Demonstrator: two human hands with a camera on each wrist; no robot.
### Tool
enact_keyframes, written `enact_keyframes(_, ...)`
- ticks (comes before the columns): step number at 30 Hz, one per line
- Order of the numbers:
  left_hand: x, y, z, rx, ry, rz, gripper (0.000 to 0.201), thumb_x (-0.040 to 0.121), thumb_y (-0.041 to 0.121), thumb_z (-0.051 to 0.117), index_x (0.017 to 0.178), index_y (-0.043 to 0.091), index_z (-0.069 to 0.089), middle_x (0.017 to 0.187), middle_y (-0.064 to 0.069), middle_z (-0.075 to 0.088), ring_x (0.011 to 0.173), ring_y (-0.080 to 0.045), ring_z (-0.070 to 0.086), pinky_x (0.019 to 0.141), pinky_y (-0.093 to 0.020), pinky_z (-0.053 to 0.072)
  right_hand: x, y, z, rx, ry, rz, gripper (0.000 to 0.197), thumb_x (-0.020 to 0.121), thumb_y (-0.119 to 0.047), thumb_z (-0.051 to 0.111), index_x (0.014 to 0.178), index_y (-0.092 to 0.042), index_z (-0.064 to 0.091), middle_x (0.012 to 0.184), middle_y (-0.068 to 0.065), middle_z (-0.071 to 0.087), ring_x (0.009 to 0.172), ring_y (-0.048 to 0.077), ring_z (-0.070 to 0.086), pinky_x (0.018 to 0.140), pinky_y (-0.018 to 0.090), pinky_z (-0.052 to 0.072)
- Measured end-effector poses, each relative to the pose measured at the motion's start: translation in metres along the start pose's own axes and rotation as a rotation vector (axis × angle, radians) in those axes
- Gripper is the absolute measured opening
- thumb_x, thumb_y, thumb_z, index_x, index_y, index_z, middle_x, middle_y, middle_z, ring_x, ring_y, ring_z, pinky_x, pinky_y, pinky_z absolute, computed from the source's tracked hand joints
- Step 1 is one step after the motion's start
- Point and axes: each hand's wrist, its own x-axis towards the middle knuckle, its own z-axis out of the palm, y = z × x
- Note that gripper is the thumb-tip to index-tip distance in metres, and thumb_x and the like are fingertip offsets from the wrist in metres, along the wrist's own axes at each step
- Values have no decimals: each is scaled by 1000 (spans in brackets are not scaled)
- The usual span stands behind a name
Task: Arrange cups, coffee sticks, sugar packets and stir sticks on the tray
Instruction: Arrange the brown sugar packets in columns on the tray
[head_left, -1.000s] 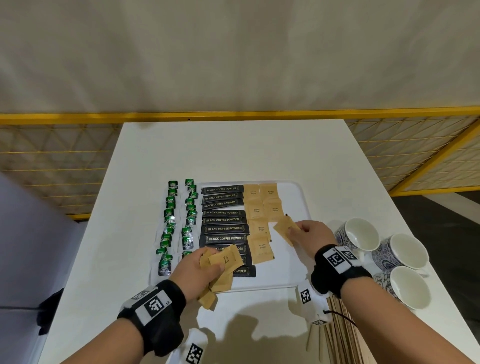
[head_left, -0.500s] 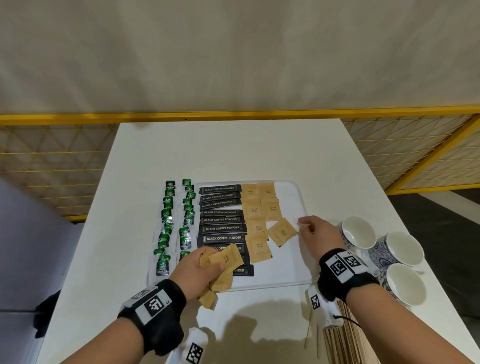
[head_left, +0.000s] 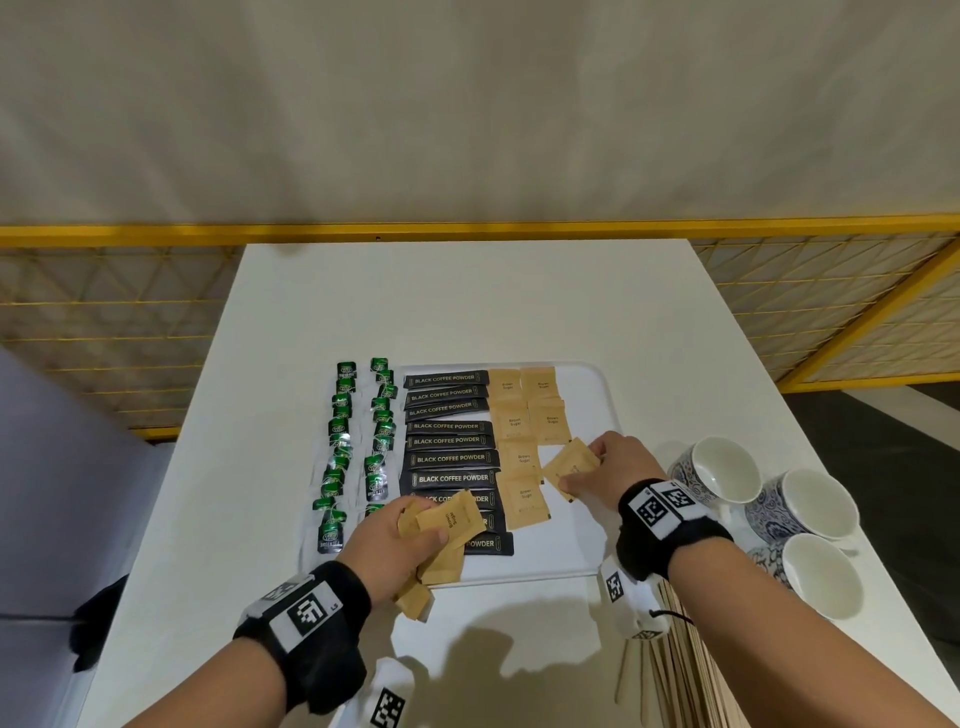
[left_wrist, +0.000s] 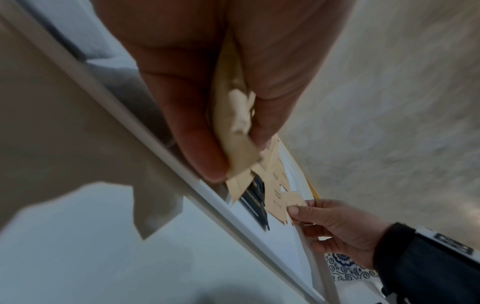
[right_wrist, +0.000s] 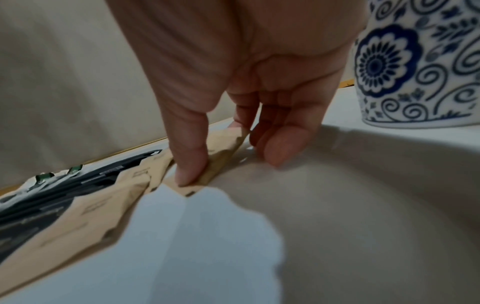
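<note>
A white tray (head_left: 563, 543) holds a column of black coffee sticks (head_left: 450, 441) and two columns of brown sugar packets (head_left: 515, 422). My left hand (head_left: 428, 532) grips a bunch of sugar packets (left_wrist: 235, 123) over the tray's near left corner. My right hand (head_left: 584, 473) pinches one sugar packet (head_left: 569, 461) between thumb and fingers; the packet lies slanted on the tray, right of the sugar columns (right_wrist: 223, 153). Three blue-patterned cups (head_left: 724, 470) stand on the table right of the tray. Wooden stir sticks (head_left: 680, 670) lie under my right forearm.
Green sachets (head_left: 358, 441) lie in two columns along the tray's left side. The white table (head_left: 467, 301) ends at a yellow mesh fence (head_left: 467, 231). One patterned cup (right_wrist: 420, 61) stands close behind my right hand.
My right hand set the slanted packet down and drew back to the right, then returned and pinches it again. My left hand has kept still with its bunch.
</note>
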Motion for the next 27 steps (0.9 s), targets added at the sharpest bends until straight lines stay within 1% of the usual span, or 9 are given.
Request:
enact_keyframes(3,0,2,1,5,4,7,11,87,15,66,95,22,62,85,-3,70,70,-16,64,64,-29,53,0,7,-1,35,-2,-40,30,75,-23,72,98,-21,53,94,-2,61,81,16,58,56,21,38)
enact_keyframes(6,0,3,1,16,9,14,11,88,16,66,95,22,61,86,-2,70,69,-13,63,60,-23,50,-1,15,-1,182,-7,-87,13,87,-11,53,93,-23,56,87,-2,61,84,20,58,64,25,43)
enact_keyframes(10,0,4,1,10,13,12,11,87,15,66,95,21,61,86,-3,70,67,-13,63,57,-22,50,3,17,-6,341,6,-162,41,92,-3,41,125,-25,52,108,3,62,100,23,59,90,39,50)
enact_keyframes(12,0,5,1,6,11,12,12,87,14,66,96,21,61,86,-2,70,67,-12,63,56,-20,50,7,16,-8,362,52,-179,52,90,-2,48,133,-31,41,96,2,59,89,21,59,81,33,51)
enact_keyframes(14,1,5,1,15,14,17,12,87,15,66,96,21,61,85,0,70,67,-10,63,54,-17,48,11,13,-10,421,92,-147,49,85,-4,60,128,-22,43,78,1,53,77,20,59,74,32,53)
enact_keyframes(17,1,4,0,20,21,24,12,87,15,66,95,22,61,85,0,70,67,-9,62,56,-16,48,15,7,-9,492,46,-90,30,83,-3,65,112,-7,60,74,0,57,73,19,62,71,32,57)
enact_keyframes(19,1,4,-1,22,20,24,12,87,14,66,95,22,62,86,0,70,68,-10,62,58,-18,48,17,4,-6,488,27,-93,25,85,-2,63,109,-8,65,73,1,61,70,19,62,70,31,58)
enact_keyframes(23,2,3,-2,20,18,23,12,87,14,66,95,21,61,84,-1,69,66,-12,61,60,-22,50,21,4,-3,513,27,-89,35,86,-1,61,118,-15,65,75,-2,62,69,16,63,67,24,54)
enact_keyframes(27,2,1,-2,14,12,11,13,87,14,66,97,20,60,83,-2,68,64,-14,60,61,-28,51,25,6,-1,374,62,-108,43,83,-9,67,124,-21,62,79,0,64,78,17,61,85,26,50)
